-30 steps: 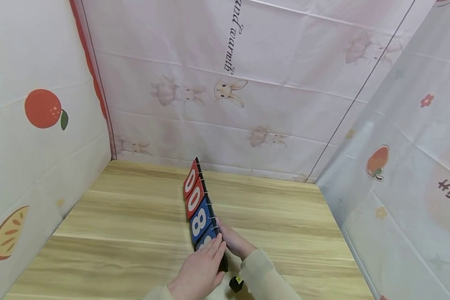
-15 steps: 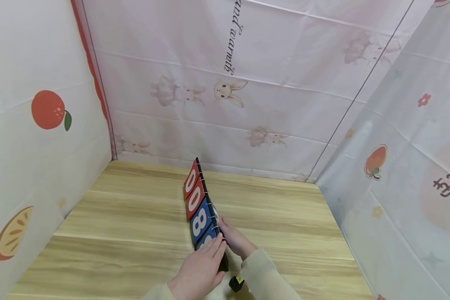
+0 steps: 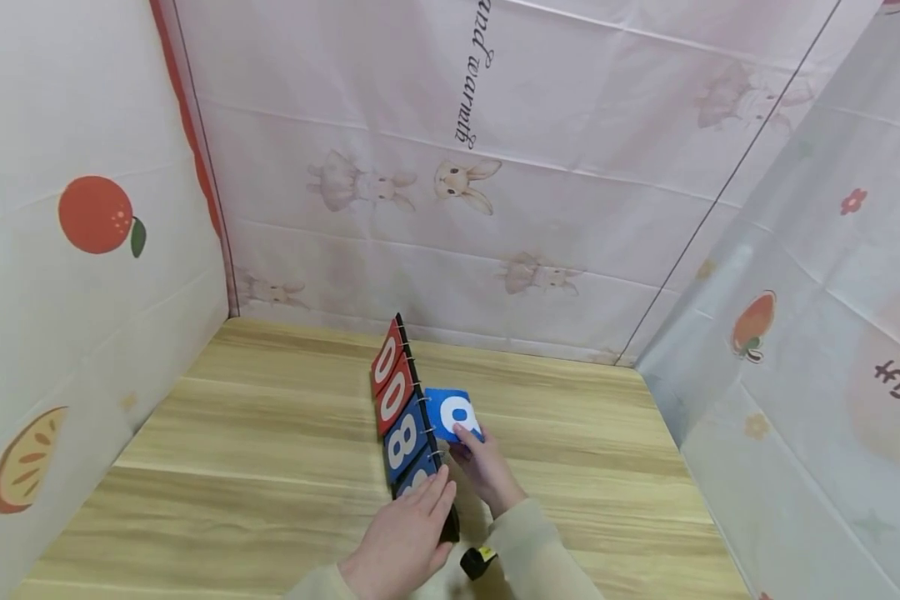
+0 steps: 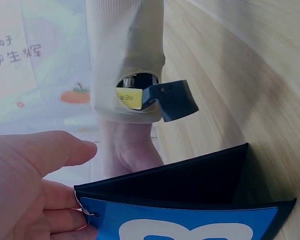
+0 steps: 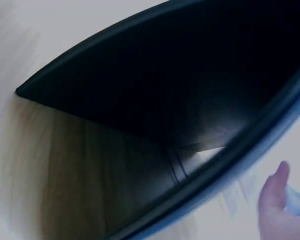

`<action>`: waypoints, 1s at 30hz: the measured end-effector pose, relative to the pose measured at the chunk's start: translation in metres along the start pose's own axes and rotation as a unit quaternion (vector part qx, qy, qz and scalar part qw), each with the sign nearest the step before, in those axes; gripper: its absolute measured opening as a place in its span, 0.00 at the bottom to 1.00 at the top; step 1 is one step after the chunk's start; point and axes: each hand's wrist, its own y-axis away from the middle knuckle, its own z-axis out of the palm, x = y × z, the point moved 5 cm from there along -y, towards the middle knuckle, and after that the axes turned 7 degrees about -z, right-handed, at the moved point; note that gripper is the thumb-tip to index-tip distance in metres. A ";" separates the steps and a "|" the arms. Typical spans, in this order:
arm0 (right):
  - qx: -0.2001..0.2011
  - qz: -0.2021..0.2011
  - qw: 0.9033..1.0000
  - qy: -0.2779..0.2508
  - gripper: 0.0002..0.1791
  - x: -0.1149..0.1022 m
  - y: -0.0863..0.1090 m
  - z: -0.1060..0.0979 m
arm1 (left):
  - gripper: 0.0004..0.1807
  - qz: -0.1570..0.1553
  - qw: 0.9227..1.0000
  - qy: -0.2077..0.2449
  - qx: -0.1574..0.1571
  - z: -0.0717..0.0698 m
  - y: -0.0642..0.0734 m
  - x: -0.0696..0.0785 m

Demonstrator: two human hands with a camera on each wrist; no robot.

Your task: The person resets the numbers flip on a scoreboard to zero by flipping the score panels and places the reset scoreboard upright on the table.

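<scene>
A black flip scoreboard [image 3: 450,529] stands like a tent on the table. Its left face carries red cards [image 3: 394,397] with white zeros and blue cards [image 3: 403,439], one showing an 8. My left hand [image 3: 403,533] rests along the near end of the top edge, fingers straight; its thumb stays apart from the board in the left wrist view. On the other side, my right hand [image 3: 487,471] pinches a blue number card [image 3: 442,408], thumb on top, and holds it tilted up. The thumb covers part of its rounded white digit. The right wrist view shows the board's hollow dark inside.
The wood-grain table [image 3: 270,467] runs up to a pink printed cloth wall [image 3: 390,250] at the back. Pale printed cloths hang on both sides. A small black device with a yellow label [image 3: 477,562] sits at my right wrist.
My right hand has come up from behind the board and turned a blue card into sight on the right side. The left hand has stayed on the top edge.
</scene>
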 end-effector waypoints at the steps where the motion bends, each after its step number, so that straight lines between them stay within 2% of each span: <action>1: 0.005 0.000 1.000 -0.013 0.33 -0.002 0.000 -0.001 | 0.35 -0.002 1.000 -0.001 -0.003 0.000 0.000 0.000; 7: 0.019 -0.013 0.995 -0.092 0.31 -0.016 0.004 -0.001 | 0.35 -0.002 1.000 -0.002 0.001 0.001 0.000 -0.001; 13: 0.042 -0.026 0.976 -0.214 0.27 -0.027 0.008 0.000 | 0.35 0.000 1.000 0.002 0.009 0.000 0.000 0.000; 18: 0.035 -0.025 0.970 -0.239 0.27 -0.034 0.009 0.004 | 0.36 -0.006 1.000 0.011 -0.005 0.001 -0.001 0.000; 22: 0.014 -0.032 0.972 -0.231 0.23 -0.039 0.012 0.008 | 0.36 -0.009 1.000 0.011 -0.014 0.003 -0.001 -0.001; 25: -0.032 -0.047 0.979 -0.196 0.22 -0.044 0.014 0.014 | 0.36 -0.011 1.000 0.008 -0.012 0.003 -0.001 -0.001; 28: -0.098 -0.073 0.984 -0.127 0.25 -0.048 0.017 0.024 | 0.36 -0.012 1.000 0.007 -0.010 0.003 -0.001 -0.001; 30: -0.143 -0.097 0.983 -0.057 0.28 -0.050 0.017 0.031 | 0.36 -0.014 1.000 0.008 -0.015 0.004 -0.002 -0.001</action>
